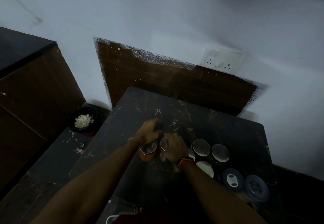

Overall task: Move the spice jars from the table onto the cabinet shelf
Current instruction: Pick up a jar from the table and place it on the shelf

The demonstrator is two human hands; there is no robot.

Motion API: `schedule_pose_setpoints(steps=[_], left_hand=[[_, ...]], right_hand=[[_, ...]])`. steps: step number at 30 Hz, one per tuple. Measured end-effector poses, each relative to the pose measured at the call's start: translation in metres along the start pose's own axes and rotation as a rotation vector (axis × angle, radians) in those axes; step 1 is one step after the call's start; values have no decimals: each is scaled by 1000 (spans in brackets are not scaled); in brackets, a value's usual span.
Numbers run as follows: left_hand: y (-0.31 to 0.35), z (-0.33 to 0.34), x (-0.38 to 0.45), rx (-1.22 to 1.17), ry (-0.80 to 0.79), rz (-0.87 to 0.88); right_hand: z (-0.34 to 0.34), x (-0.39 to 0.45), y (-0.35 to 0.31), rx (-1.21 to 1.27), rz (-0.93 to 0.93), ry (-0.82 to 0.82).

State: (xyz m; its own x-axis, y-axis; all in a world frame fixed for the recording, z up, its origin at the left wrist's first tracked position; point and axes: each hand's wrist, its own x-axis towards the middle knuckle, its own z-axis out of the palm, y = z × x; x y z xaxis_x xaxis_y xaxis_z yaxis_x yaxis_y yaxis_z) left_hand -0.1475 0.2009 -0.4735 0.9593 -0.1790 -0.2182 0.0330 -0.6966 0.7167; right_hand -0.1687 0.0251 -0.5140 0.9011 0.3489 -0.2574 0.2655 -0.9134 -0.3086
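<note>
Here, in the head view, the left hand [149,132] is clamped over the steel-lidded glass jar of orange spice [147,152]; the right hand [173,146] closes on the neighbouring steel-lidded jar [164,145]. Both jars stand upright, long axis vertical, on the dark marbled counter [140,104]. Glass is likely rigid, breakable and smooth: grip the body below the lid.
</note>
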Motion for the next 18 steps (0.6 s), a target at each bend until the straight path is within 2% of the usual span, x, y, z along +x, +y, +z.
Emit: schedule_pose_setpoints(steps=[8, 13, 15, 18], left_hand=[[16, -19, 8, -230, 155, 3], [36, -27, 1, -601, 201, -107], [47, -29, -3, -825, 140, -144], [63, -32, -8, -1288, -59, -200]], right_hand=[[-86, 10, -11, 225, 20, 48], [-146, 0, -5, 586, -89, 122], [-165, -6, -2, 763, -148, 132], [-183, -12, 3, 1003, -246, 130]])
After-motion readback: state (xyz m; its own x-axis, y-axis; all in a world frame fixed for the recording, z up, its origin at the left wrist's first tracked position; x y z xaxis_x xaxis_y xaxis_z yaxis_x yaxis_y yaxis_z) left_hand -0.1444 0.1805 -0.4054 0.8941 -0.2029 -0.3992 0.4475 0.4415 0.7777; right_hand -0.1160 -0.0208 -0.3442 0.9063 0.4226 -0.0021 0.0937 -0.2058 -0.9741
